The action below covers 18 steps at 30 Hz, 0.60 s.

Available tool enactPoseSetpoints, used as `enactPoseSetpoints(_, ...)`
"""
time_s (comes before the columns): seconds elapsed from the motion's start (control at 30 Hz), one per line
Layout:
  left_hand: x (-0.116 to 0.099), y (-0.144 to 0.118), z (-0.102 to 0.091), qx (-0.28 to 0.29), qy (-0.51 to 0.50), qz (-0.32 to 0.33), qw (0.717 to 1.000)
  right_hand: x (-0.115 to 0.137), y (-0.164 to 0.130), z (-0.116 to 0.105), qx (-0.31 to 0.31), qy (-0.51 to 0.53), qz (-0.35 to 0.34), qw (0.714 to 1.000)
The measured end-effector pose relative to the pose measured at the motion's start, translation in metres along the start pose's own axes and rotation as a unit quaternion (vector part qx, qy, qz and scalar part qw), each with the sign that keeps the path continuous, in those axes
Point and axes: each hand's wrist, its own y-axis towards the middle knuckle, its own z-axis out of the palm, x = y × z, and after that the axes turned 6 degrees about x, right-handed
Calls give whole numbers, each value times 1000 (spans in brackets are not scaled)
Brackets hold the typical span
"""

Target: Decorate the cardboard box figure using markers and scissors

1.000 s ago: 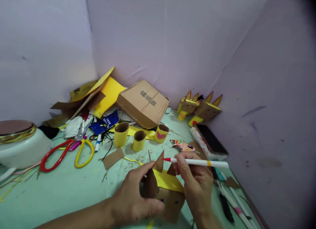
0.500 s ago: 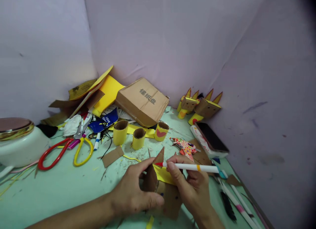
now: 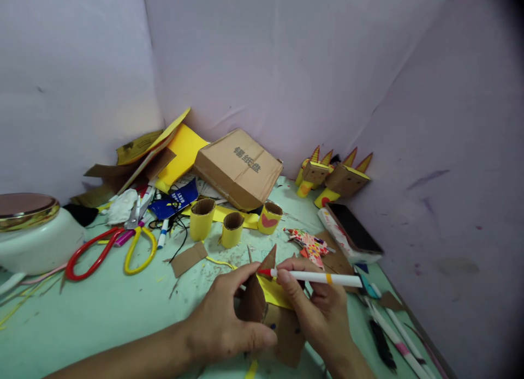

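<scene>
My left hand (image 3: 229,313) grips the side of a small cardboard animal head (image 3: 282,332), thumb on its front face and fingers behind. The head has dark eye dots, a yellow paper strip (image 3: 276,293) on top and a pointed brown cardboard spike (image 3: 269,259) standing up. Between thumb and fingers, my right hand (image 3: 317,302) holds a white marker (image 3: 319,277) with a red tip and an orange band. The red tip is at the base of the spike, by my left fingertips; whether it touches is hard to tell.
Yellow-wrapped cardboard tubes (image 3: 232,230) stand beyond the hands. Red-and-yellow-handled scissors (image 3: 139,251) lie left, near a white container (image 3: 36,242). A cardboard box (image 3: 239,169) leans at the back; finished cardboard animals (image 3: 347,177) stand back right, near a phone (image 3: 354,226). Several markers (image 3: 397,341) lie right.
The view has shifted slightly, so everything sits a little further right. My hands keep nearly the same hold on the cardboard head and the marker, whose tip stays by the spike's base.
</scene>
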Motion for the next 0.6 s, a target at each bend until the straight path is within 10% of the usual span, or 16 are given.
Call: enactPoseSetpoints(0.6,0,1,-1,15,-18,19,1000,0,3,-2,3,13,22,1000)
